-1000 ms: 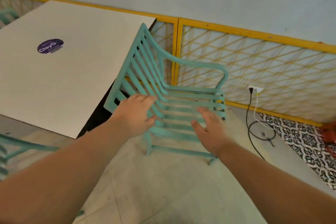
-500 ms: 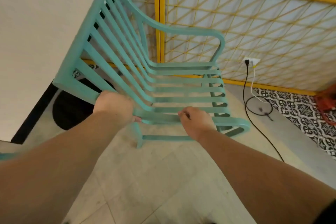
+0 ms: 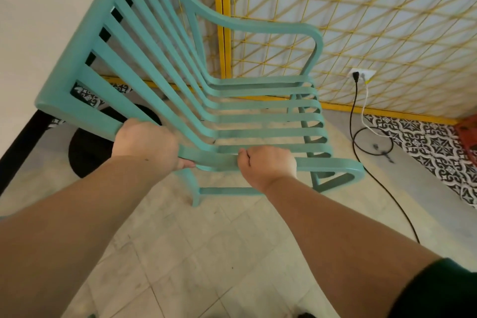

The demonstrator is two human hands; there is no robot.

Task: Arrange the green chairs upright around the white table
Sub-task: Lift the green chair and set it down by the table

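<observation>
Beside the white table [image 3: 38, 20], the left hand [image 3: 145, 142] is gripping the green chair [image 3: 258, 119] where its backrest meets the near armrest. The right hand [image 3: 267, 165] is curling round that same rail further along. With the backrest toward the table, I judge both hands should be lifting evenly, steering the legs clear of the black cable [image 3: 353, 124].

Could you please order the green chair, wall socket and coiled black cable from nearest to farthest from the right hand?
1. green chair: gripped by the right hand.
2. coiled black cable: on the floor, to the right.
3. wall socket: on the wall beyond the cable.
</observation>
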